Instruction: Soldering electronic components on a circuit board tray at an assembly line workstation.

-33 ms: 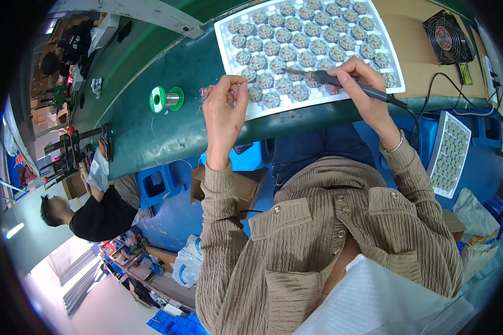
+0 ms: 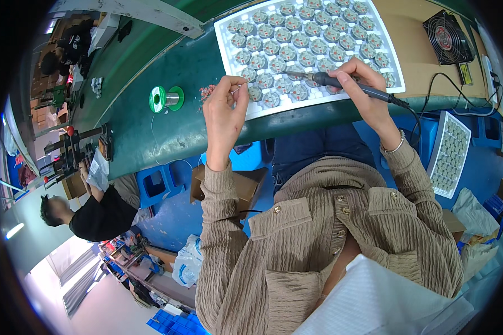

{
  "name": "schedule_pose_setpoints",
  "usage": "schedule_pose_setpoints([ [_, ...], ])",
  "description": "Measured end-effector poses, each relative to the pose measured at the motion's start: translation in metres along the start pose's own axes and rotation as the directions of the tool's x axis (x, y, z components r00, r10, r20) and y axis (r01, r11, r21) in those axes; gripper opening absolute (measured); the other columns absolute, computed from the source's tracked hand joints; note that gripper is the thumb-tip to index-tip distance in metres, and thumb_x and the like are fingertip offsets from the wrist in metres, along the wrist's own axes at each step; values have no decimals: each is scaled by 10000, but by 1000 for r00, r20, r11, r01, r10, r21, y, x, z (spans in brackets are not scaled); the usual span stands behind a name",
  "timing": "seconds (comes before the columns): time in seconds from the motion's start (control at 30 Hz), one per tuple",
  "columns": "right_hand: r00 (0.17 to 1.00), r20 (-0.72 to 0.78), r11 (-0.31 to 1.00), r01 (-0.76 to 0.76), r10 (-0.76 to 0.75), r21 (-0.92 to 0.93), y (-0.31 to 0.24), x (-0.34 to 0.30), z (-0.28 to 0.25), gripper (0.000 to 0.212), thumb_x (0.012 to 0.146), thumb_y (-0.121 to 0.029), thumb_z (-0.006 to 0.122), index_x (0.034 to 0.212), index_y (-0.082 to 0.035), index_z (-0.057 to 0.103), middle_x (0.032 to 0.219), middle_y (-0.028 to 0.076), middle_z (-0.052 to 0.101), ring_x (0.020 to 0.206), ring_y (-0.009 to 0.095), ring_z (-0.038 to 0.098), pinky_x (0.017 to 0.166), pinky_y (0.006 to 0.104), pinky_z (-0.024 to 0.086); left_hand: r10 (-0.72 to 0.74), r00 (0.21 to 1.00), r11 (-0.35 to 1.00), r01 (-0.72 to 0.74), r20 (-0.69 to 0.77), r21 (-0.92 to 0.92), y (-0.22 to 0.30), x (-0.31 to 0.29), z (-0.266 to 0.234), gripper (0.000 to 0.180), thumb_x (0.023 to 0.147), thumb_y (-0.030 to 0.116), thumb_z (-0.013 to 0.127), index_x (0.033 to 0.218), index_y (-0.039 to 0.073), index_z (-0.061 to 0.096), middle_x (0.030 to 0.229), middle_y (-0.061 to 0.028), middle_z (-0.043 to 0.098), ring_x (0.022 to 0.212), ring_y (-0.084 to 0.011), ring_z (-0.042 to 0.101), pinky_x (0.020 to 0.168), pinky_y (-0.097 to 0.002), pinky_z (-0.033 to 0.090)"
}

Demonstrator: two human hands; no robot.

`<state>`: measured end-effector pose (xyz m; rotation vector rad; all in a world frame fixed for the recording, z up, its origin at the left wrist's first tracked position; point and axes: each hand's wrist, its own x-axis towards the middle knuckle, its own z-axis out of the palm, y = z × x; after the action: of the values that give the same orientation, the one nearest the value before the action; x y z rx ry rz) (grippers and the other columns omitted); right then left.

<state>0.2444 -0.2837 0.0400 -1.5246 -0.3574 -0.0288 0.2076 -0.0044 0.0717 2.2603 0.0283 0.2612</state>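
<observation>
My left hand (image 2: 224, 114) is over the near left edge of a white tray (image 2: 313, 104). Its thumb and forefinger pinch a thin solder wire (image 2: 237, 87). My right hand (image 2: 364, 89) holds a soldering iron (image 2: 352, 87) like a pen, its tip pointing left above the tray. Rows of small round grey parts (image 2: 299, 92) with red marks fill the tray; whether the tip touches one I cannot tell. A green-rimmed solder spool (image 2: 166, 99) lies left of my left hand, with loose wire trailing over the table edge. Beside that hand is a little heap of small red pieces (image 2: 207, 92).
On the green table (image 2: 134, 137), a black fan (image 2: 447, 37) stands at the far right near the iron's cable (image 2: 425, 106). A second filled tray (image 2: 450, 155) is low on the right. Blue stools (image 2: 157, 185) and a cardboard box (image 2: 201, 187) are below. Another person (image 2: 103, 215) works at left.
</observation>
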Motion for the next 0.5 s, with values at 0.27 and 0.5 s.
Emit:
schedule_pose_setpoints([
  [0.27,999,37,999,-26,28,-42,-2,-3,0,74,960,-76,692,934,-9,710,830,39,715,730,126,678,701,224,501,-32,998,999,34,47,-33,4,-7,-1,122,911,-36,684,1027,3,691,784,-16,623,648,-94,485,598,-248,424],
  [0.5,999,52,996,0,5,-88,0,-2,-1,69,952,-74,694,920,-16,715,834,41,729,713,121,673,696,223,488,-35,998,999,37,57,-29,1,-7,1,125,909,-37,685,1027,3,691,793,-20,631,653,-97,493,602,-247,431],
])
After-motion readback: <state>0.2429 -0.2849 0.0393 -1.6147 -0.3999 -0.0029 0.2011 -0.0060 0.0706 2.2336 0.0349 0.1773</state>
